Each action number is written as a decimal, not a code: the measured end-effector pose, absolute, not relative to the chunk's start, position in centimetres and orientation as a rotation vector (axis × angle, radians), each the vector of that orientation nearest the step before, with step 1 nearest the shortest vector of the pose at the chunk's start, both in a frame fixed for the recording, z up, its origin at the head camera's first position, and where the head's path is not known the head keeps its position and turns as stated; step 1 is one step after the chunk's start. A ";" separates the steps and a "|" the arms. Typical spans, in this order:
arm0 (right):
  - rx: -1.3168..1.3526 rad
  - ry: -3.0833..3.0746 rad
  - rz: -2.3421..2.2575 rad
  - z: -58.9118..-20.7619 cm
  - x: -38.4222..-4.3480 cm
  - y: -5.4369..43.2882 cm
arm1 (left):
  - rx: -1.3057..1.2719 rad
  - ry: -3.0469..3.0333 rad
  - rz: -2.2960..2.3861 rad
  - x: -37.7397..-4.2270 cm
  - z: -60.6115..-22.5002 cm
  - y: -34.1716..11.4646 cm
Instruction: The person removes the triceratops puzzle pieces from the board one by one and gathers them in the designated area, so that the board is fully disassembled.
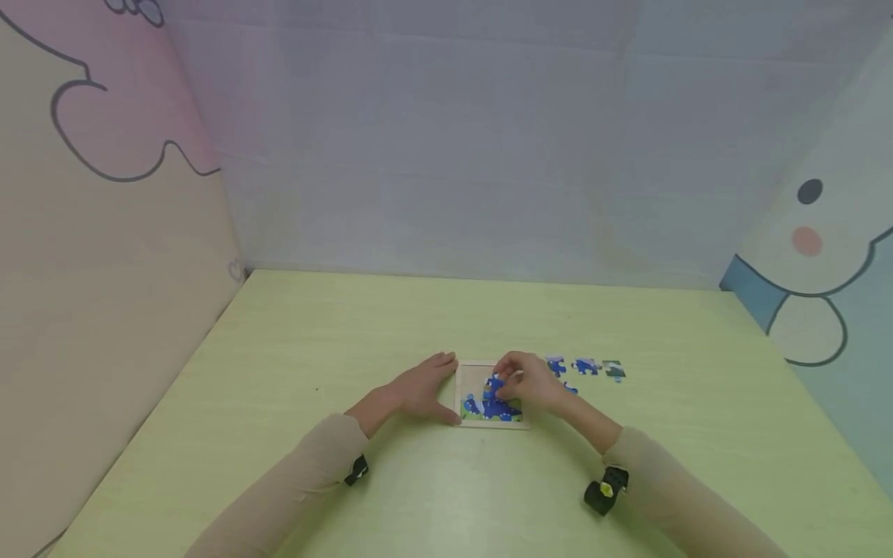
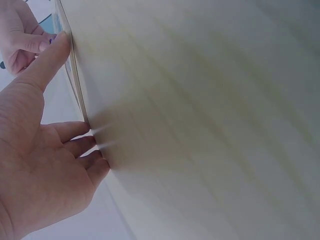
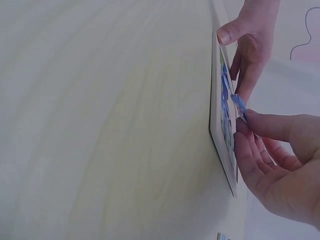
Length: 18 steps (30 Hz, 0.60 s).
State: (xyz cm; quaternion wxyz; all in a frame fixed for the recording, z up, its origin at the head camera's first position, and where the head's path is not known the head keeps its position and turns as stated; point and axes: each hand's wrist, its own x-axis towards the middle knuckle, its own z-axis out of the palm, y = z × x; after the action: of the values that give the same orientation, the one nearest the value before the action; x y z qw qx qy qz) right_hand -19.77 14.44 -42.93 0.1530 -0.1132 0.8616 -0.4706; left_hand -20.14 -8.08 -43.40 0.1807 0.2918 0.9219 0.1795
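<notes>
A square wooden puzzle tray [image 1: 494, 425] lies on the table, its lower part filled with joined blue and green jigsaw pieces [image 1: 498, 411]. My right hand [image 1: 526, 381] pinches a blue jigsaw piece [image 3: 239, 105] between thumb and fingers, tilted over the tray. In the head view that piece overlaps the top of the joined ones. My left hand [image 1: 422, 387] rests at the tray's left side with fingers spread and fairly straight, the thumb at the near left corner. The left wrist view shows its fingertips [image 2: 102, 164] down at the tabletop.
To the right of the tray lie several loose jigsaw pieces, among them a blue one [image 1: 586, 366] and a greenish one [image 1: 614, 370]. One more loose piece [image 1: 570, 388] shows partly behind the right hand. Cloth walls [image 1: 446, 155] enclose the pale yellow-green table [image 1: 446, 496] at back and sides.
</notes>
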 end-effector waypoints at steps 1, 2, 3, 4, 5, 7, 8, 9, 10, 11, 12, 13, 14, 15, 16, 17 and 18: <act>-0.337 2.468 -1.351 -42.8 -19.7 14.7 | 0.823 2.604 0.510 -20.1 -43.4 -8.1; -0.359 2.468 -1.348 -42.8 -19.7 15.0 | 0.821 2.603 0.512 -20.1 -43.4 -8.1; -0.391 2.460 -1.351 -42.6 -19.7 15.3 | 0.821 2.603 0.516 -20.1 -43.4 -8.0; -0.422 2.450 -1.357 -42.6 -19.7 15.7 | 0.819 2.603 0.510 -20.1 -43.4 -8.1; -0.453 2.443 -1.358 -42.5 -19.8 16.2 | 0.821 2.604 0.509 -20.1 -43.4 -8.1; -0.505 2.431 -1.359 -42.3 -19.9 17.1 | 0.825 2.605 0.505 -20.0 -43.3 -8.1; -0.521 2.432 -1.354 -42.3 -20.0 17.6 | 0.827 2.607 0.500 -20.0 -43.3 -8.1; -0.529 2.430 -1.347 -42.2 -20.0 18.1 | 0.828 2.610 0.494 -20.0 -43.3 -8.1; -0.529 2.444 -1.331 -42.2 -20.1 18.6 | 0.831 2.611 0.491 -20.0 -43.3 -8.1; -0.526 2.458 -1.311 -42.2 -20.1 19.2 | 0.834 2.613 0.496 -20.0 -43.4 -8.1; -0.519 2.462 -1.300 -42.2 -20.2 19.7 | 0.833 2.614 0.496 -20.0 -43.4 -8.1; -0.513 2.464 -1.292 -42.2 -20.2 20.3 | 0.828 2.613 0.494 -19.9 -43.3 -8.1; -0.500 2.468 -1.281 -42.2 -20.3 20.9 | 0.823 2.613 0.494 -19.9 -43.3 -8.1; -0.495 2.465 -1.274 -42.2 -20.3 21.5 | 0.817 2.612 0.495 -19.9 -43.3 -8.1; -0.490 2.464 -1.267 -42.2 -20.3 22.2 | 0.811 2.610 0.499 -19.8 -43.2 -8.1; -0.485 2.459 -1.263 -42.2 -20.2 22.8 | 0.804 2.610 0.499 -19.8 -43.2 -8.1; -0.487 2.454 -1.261 -42.2 -20.2 23.5 | 0.798 2.609 0.498 -19.7 -43.1 -8.1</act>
State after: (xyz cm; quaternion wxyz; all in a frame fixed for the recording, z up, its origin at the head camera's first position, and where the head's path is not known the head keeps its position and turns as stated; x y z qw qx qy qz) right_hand -20.24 23.48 -42.16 0.1690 -0.1712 0.8633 -0.4437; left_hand -19.75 -8.12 -43.14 0.1833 0.2827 0.9248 0.1766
